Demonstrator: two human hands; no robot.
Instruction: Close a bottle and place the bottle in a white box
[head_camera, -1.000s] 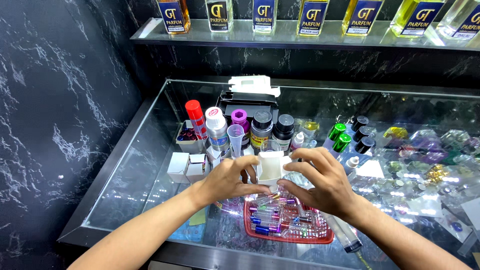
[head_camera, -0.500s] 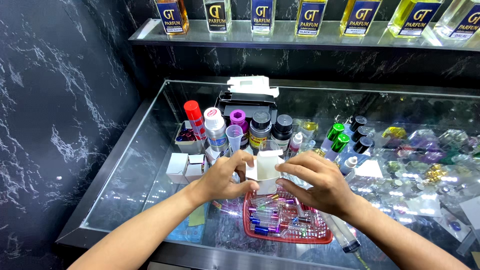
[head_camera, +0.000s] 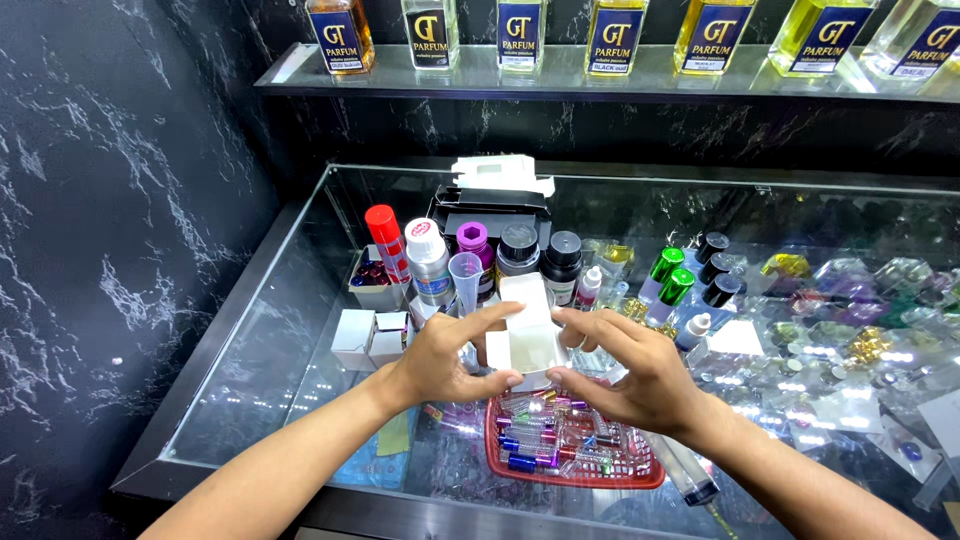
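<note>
A small white cardboard box (head_camera: 528, 340) with its top flap open is held between both hands above a glass counter. My left hand (head_camera: 450, 358) grips its left side, thumb under and index finger across the top edge. My right hand (head_camera: 630, 375) holds its right side with thumb and fingertips. Just below the hands lies a red plastic basket (head_camera: 575, 478) filled with several small coloured vials.
Behind the box stand a red-capped can (head_camera: 388, 243), a silver can (head_camera: 430, 262), a purple-capped bottle (head_camera: 474, 247) and black-capped bottles (head_camera: 562, 262). Small white boxes (head_camera: 370, 338) sit at left, a syringe (head_camera: 680, 470) at right. A shelf (head_camera: 600, 85) above carries perfume bottles.
The box's top flap has swung up and open, showing the white inside. Both hands stayed around the box and shifted slightly toward me.
</note>
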